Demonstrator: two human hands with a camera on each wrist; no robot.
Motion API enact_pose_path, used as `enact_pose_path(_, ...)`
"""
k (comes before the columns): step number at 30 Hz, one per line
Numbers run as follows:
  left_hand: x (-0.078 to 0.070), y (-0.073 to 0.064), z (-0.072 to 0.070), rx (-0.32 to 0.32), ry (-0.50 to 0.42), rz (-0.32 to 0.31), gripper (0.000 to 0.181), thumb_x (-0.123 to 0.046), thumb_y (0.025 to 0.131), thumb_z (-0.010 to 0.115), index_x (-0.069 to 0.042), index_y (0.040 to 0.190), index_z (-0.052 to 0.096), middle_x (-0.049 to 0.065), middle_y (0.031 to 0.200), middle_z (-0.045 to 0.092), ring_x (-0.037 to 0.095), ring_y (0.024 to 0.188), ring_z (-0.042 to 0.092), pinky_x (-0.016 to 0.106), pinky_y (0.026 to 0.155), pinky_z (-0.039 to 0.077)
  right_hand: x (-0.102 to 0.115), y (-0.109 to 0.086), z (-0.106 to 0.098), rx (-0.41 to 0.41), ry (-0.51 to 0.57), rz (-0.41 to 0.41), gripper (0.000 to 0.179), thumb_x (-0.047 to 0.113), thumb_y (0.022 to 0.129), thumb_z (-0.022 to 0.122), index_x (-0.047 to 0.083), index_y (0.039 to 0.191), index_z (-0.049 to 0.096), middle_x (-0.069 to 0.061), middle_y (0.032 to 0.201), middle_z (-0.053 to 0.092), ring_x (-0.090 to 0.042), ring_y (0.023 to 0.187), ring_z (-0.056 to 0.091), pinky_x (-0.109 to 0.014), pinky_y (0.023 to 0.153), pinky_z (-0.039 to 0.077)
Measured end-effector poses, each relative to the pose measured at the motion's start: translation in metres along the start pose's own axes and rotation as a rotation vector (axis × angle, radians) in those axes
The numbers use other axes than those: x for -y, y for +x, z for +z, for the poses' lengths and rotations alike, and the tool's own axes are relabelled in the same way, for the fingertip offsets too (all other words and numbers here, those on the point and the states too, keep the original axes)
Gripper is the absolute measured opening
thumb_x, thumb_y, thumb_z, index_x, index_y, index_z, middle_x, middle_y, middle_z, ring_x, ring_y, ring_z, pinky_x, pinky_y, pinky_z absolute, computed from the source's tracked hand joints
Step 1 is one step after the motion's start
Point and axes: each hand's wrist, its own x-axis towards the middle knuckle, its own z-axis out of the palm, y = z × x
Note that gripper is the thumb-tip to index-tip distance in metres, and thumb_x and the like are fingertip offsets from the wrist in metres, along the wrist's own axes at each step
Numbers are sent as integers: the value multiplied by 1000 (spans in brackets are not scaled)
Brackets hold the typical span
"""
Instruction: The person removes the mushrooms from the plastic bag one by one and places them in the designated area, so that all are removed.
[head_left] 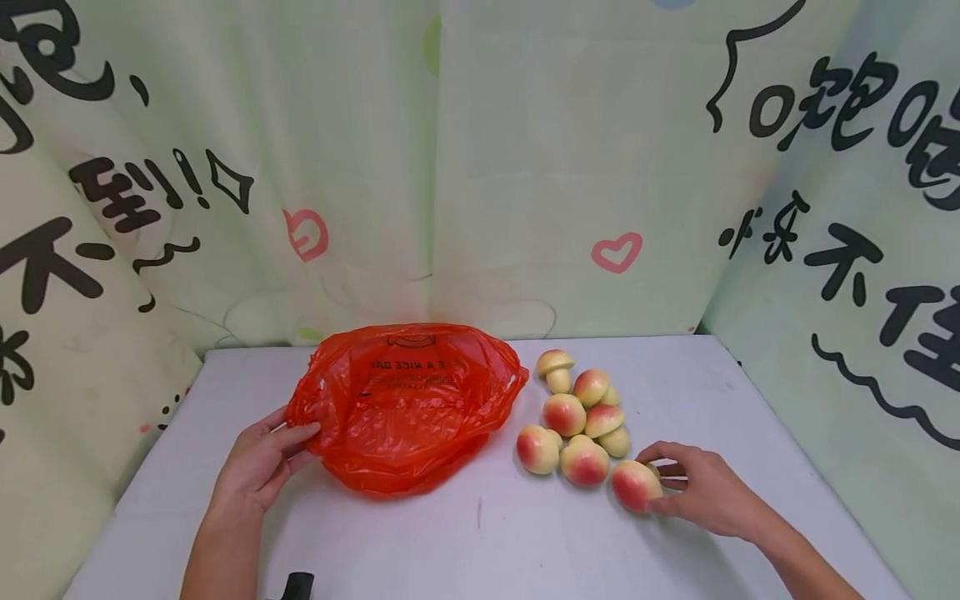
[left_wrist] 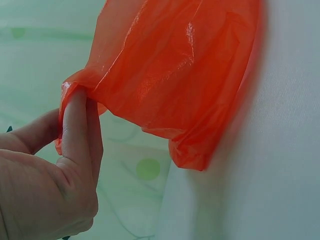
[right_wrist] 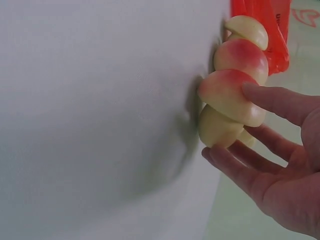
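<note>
At the left of the table, a red plastic bag (head_left: 408, 417) lies with its mouth spread wide. My left hand (head_left: 258, 467) pinches the bag's left edge between thumb and fingers; in the left wrist view the film (left_wrist: 170, 65) wraps over the fingertips. My right hand (head_left: 701, 487) holds the nearest toy mushroom (head_left: 634, 487), which has a red-and-cream cap. The right wrist view has the thumb on that mushroom's cap (right_wrist: 230, 95) and the fingers around its pale stem (right_wrist: 217, 127). Several similar mushrooms (head_left: 585, 461) sit in a cluster just beyond it.
The white table (head_left: 465, 558) backs onto a pale green printed curtain (head_left: 525, 167), which also hangs along both sides. A small black object (head_left: 298, 586) shows at the front edge of the head view, right of the left forearm.
</note>
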Motion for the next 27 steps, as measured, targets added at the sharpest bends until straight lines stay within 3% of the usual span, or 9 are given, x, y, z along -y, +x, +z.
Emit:
enact_pose_path(12,0,0,1,-3,8,0,79,-20,101,70,-19,167,26,9,156,42,7,102,70,27,94,60,-1,4,4,-10,22,51,48,28,81,89,14,123,71,-14,133,68,-32,112,74,-39,87,64)
enact_pose_path(19,1,1,1,-4,7,-8,78,-21,101,71,-19,166,29,6,149,48,7,102,70,27,94,60,-1,4,6,-2,28,84,52,35,81,90,15,125,70,-13,134,66,-36,114,72,-47,91,63)
enact_pose_path(27,0,1,-2,-6,-4,-24,79,-27,99,73,-21,165,30,2,147,48,8,106,68,28,97,59,-1,3,6,-8,41,76,53,34,82,89,15,127,68,-12,135,66,-36,117,70,-45,90,63)
